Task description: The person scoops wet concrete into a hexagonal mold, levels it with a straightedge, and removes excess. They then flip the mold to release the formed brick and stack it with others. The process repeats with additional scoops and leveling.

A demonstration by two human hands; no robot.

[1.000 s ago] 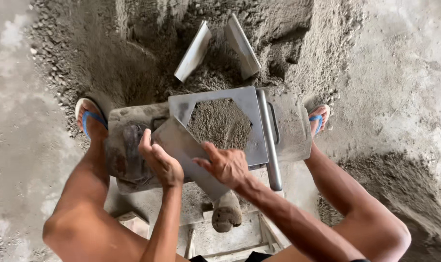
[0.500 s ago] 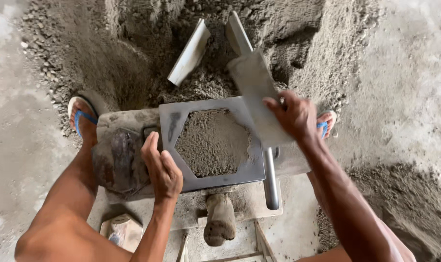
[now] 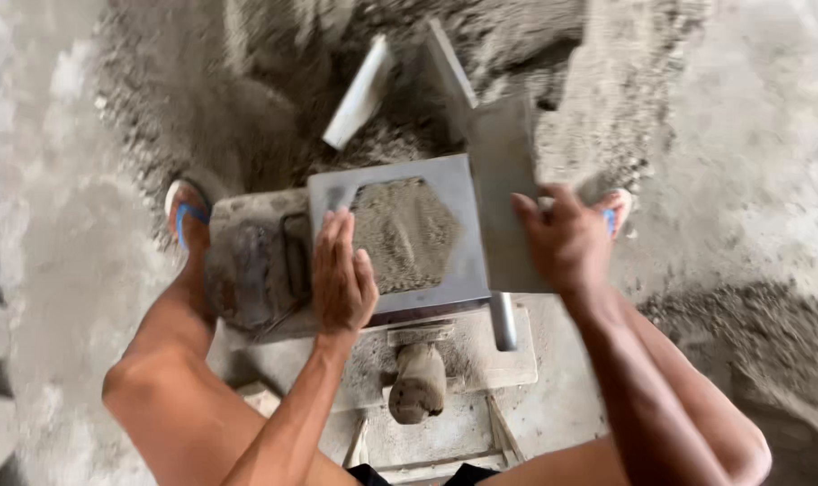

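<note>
The person is sitting low with the grey metal mould with a six-sided hole [image 3: 400, 236] right between the two knees, so both hands can reach it easily. The hole is full of damp grey sand mix [image 3: 403, 232], level with the top. The left hand [image 3: 341, 270] is lying flat on the mould's left edge, fingers out straight and gripping nothing; this looks like it is pressing the mould so it cannot slide. The right hand [image 3: 566, 243] is wrapping its fingers around a flat grey metal plate [image 3: 508, 193], holding it tilted at the mould's right side. A big heap of grey sand [image 3: 274, 99] is sitting just behind, close enough to scoop from.
</note>
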